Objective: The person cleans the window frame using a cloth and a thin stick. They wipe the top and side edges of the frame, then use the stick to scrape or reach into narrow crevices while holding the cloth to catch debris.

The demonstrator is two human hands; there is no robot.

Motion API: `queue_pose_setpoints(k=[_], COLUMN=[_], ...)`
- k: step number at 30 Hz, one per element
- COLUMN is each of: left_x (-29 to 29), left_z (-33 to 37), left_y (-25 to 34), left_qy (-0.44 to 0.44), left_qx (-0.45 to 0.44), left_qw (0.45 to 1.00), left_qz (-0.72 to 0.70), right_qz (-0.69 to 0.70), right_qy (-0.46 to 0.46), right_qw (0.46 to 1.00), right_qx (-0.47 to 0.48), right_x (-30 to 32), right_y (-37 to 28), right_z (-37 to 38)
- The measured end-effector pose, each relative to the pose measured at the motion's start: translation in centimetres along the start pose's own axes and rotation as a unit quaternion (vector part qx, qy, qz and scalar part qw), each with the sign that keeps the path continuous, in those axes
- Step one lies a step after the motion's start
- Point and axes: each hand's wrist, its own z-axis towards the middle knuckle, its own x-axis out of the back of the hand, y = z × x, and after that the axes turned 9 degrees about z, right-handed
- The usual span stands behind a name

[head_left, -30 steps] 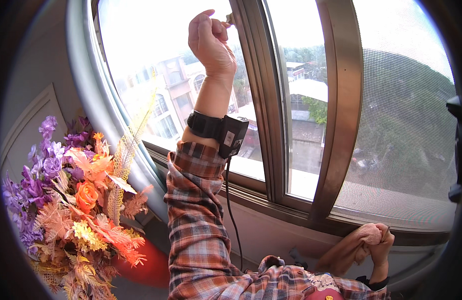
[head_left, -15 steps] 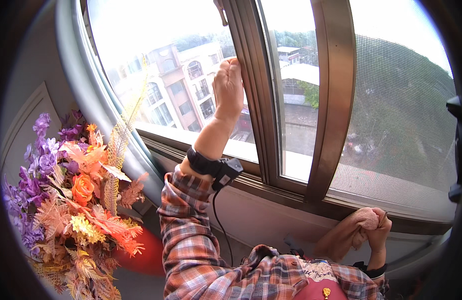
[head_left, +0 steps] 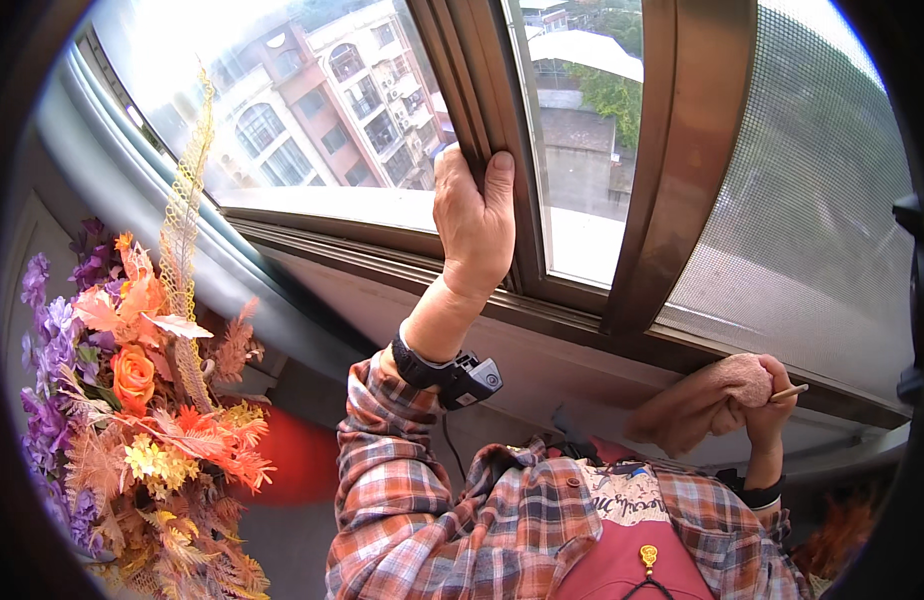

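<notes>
My left hand [head_left: 474, 225] grips the upright brown metal frame [head_left: 460, 70] of a sliding window. Its thumb lies along the face of the frame, while the fingers bend round the left edge, their tips partly hidden. Low at the right, under the sill, my right hand [head_left: 766, 415] is closed on a pinkish-brown cloth [head_left: 697, 402] that hangs in folds. A thin, light-coloured stick [head_left: 790, 393] pokes out of the same hand. A black band with a small grey device [head_left: 472, 381] is strapped round my left wrist.
Purple, orange and yellow artificial flowers [head_left: 147, 400] stand at the left, beside a grey-blue curtain [head_left: 112, 170]. Behind them is a red rounded object [head_left: 292, 455]. A mesh screen [head_left: 802, 220] covers the window's right part. The brown sill track [head_left: 362, 245] runs below the panes.
My left hand has come lower on the frame, and its thumb now shows on the frame's face. The view has shifted. My right hand still holds the cloth, and the stick shows more clearly.
</notes>
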Motion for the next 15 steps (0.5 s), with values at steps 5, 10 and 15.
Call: queue_pose_setpoints(k=[5, 10, 15], left_x=[-0.9, -2.7, -3.6], left_z=[0.9, 4.5, 6.0], left_y=[-2.5, -5.8, -7.7], left_qy=[0.02, 0.119, 0.178], left_qx=[-0.028, -0.256, -0.272], left_qw=[0.997, 0.954, 0.94], left_qz=[-0.066, -0.1, 0.103], right_qz=[-0.037, -0.081, -0.094], right_qy=[-0.002, -0.018, -0.018], right_qw=[0.999, 0.996, 0.993], right_qx=[0.023, 0.036, 0.073], right_x=[0.5, 1.2, 1.3], right_y=[0.9, 2.1, 2.3], right_z=[-0.3, -0.8, -0.9])
